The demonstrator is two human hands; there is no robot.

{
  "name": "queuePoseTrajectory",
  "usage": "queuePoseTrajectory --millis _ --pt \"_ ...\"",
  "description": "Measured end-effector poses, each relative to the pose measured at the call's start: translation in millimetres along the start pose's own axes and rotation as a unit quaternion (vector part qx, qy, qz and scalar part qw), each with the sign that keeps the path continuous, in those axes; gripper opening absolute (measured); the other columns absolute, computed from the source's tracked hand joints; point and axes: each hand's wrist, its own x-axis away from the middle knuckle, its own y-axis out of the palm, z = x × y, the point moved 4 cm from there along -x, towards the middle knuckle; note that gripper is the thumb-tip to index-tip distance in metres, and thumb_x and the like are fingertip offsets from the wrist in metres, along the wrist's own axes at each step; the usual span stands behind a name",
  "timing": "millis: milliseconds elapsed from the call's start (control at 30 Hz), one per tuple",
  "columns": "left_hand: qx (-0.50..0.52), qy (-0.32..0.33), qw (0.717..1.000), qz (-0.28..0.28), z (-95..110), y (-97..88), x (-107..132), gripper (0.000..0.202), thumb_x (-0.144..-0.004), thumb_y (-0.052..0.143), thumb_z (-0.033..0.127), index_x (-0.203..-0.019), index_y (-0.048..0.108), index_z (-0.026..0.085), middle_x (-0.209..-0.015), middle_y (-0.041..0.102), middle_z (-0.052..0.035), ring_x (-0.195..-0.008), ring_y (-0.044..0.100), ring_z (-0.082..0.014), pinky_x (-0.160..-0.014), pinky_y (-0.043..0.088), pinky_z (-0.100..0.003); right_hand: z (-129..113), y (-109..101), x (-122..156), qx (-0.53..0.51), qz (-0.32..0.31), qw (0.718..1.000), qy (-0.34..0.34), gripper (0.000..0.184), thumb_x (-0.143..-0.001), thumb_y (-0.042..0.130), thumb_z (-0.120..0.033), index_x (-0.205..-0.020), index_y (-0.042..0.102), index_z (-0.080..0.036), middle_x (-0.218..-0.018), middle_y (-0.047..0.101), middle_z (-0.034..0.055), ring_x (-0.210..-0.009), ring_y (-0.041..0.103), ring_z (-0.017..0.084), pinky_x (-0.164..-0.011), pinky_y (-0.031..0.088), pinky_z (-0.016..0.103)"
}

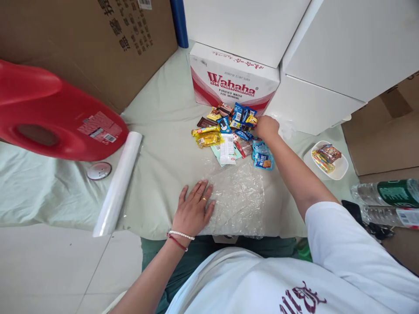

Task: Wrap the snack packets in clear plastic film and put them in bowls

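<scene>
A pile of small wrapped snacks lies on the cloth-covered table. My right hand (266, 127) is at the pile's right side, fingers curled against the edge of a blue snack packet (242, 114); its fingertips are hidden. Close below it are light-blue snack packets (262, 160). The pile also has yellow-wrapped snacks (208, 138), a white packet (227, 149) and a dark brown packet (207, 122). My left hand (194, 209) rests flat, fingers spread, at the left edge of a sheet of crinkled clear plastic film (240, 198) spread in front of the pile.
Behind the pile stands a Wahaha water box (234, 80). At left are a roll of clear film (119, 183), a round lid-like disc (99, 171) and a big red jug (62, 117). A white bowl (340, 170) with snacks and plastic bottles (389, 194) are at right.
</scene>
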Motion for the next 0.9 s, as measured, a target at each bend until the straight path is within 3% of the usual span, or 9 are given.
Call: queuePoseTrajectory --millis 67,133,333,400,500,600,667,800,900 --pt "0.003 -0.001 1.0 -0.001 -0.6 0.6 0.2 0.052 -0.104 0.048 0.038 -0.154 0.052 0.026 -0.16 0.051 -0.0112 -0.149 0.048 -0.0296 -0.128 0.02 -0.056 -4.7 -12.4 3.1 0.011 0.025 1.0 0.014 0.034 -0.094 0.057 -0.028 -0.122 0.071 -0.014 -0.118 0.072 0.0228 -0.109 0.067 0.04 -0.089 0.051 0.048" --pt "0.001 -0.002 1.0 0.0 -1.3 0.9 0.5 0.052 -0.104 0.047 0.038 -0.154 0.052 0.025 -0.16 0.051 -0.0116 -0.149 0.049 -0.0297 -0.128 0.02 -0.056 -18.0 -17.2 4.9 0.015 0.026 0.999 -0.02 0.034 -0.097 0.056 -0.031 -0.124 0.07 -0.017 -0.12 0.072 0.0201 -0.11 0.065 0.038 -0.091 0.05 0.048" --pt "-0.013 0.001 1.0 -0.008 -0.5 -0.4 0.1 0.051 -0.105 0.045 0.039 -0.153 0.053 0.025 -0.161 0.051 -0.012 -0.149 0.049 -0.03 -0.127 0.021 -0.056 -56.2 8.4 2.0 0.027 0.004 0.987 -0.156 0.031 -0.096 0.058 -0.026 -0.119 0.072 -0.012 -0.122 0.07 0.0201 -0.131 0.045 0.041 -0.106 0.037 0.058" --pt "-0.015 -0.003 1.0 -0.014 0.6 -1.1 -0.1 0.052 -0.105 0.045 0.039 -0.154 0.052 0.025 -0.161 0.05 -0.0123 -0.149 0.048 -0.0304 -0.127 0.022 -0.057 -55.6 9.2 2.6 0.011 0.013 0.987 -0.159 0.031 -0.097 0.057 -0.026 -0.119 0.07 -0.008 -0.122 0.068 0.0213 -0.132 0.043 0.041 -0.109 0.033 0.059" --pt "-0.017 -0.008 1.0 -0.018 1.9 -1.5 -0.2 0.053 -0.105 0.044 0.04 -0.155 0.051 0.025 -0.161 0.05 -0.0129 -0.15 0.047 -0.0305 -0.128 0.02 -0.057 -49.3 -11.7 18.5 -0.031 0.052 0.99 -0.129 0.038 -0.096 0.059 -0.032 -0.122 0.066 -0.005 -0.125 0.064 0.0226 -0.13 0.043 0.042 -0.107 0.034 0.057" --pt "-0.018 -0.004 1.0 -0.022 2.3 -1.0 0.1 0.054 -0.105 0.043 0.04 -0.156 0.049 0.025 -0.162 0.049 -0.0132 -0.151 0.045 -0.0295 -0.129 0.018 -0.056 -53.0 -42.4 64.9 -0.095 0.07 0.985 -0.126 0.042 -0.094 0.06 -0.037 -0.127 0.063 -0.011 -0.126 0.064 0.0184 -0.122 0.051 0.038 -0.099 0.04 0.047" --pt "-0.019 -0.002 1.0 -0.024 2.1 -0.5 0.6 0.054 -0.105 0.043 0.04 -0.157 0.048 0.024 -0.162 0.049 -0.0136 -0.152 0.044 -0.0298 -0.129 0.017 -0.057 -66.3 -49.1 111.6 -0.135 0.009 0.976 -0.171 0.037 -0.092 0.061 -0.037 -0.124 0.064 -0.017 -0.117 0.068 0.012 -0.111 0.058 0.033 -0.091 0.043 0.039" --pt "-0.025 -0.002 0.999 -0.028 2.0 1.7 2.8 0.057 -0.106 0.04 0.041 -0.16 0.043 0.025 -0.165 0.044 -0.0146 -0.152 0.043 -0.0314 -0.128 0.017 -0.06 -91.6 -14.1 204.6 -0.154 -0.21 0.933 -0.25 0.021 -0.084 0.066 -0.033 -0.102 0.07 -0.024 -0.092 0.074 0.0048 -0.088 0.066 0.026 -0.07 0.039 0.03" --pt "-0.023 -0.008 0.999 -0.026 2.4 4.0 5.4 0.064 -0.107 0.037 0.043 -0.166 0.029 0.021 -0.168 0.036 -0.0171 -0.154 0.041 -0.0323 -0.128 0.012 -0.063 -69.7 16.8 233.9 -0.119 -0.223 0.956 -0.151 0.023 -0.084 0.065 -0.03 -0.106 0.07 -0.025 -0.1 0.077 0.0079 -0.092 0.069 0.028 -0.067 0.037 0.031"
